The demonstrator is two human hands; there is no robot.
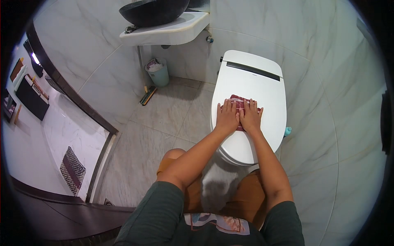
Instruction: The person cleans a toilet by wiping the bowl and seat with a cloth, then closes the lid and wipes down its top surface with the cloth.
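Note:
A folded dark red checked cloth (240,105) lies on the closed white lid (250,88) of a toilet. My left hand (227,117) rests flat on the left part of the cloth with its fingers stretched forward. Beside it, my right hand (250,116) presses flat on the right part, fingers also extended. The two hands nearly meet at the thumbs, and much of the cloth is hidden under them. Some of it shows above the fingertips, between the hands and just below the thumbs.
A light blue bin (158,74) stands under the white sink counter (172,35), which carries a black basin (154,12). On the tiled floor near the bin is a brush (147,95). A teal bottle (287,131) shows right of the toilet. At left, a doorway frames a patterned mat (73,170).

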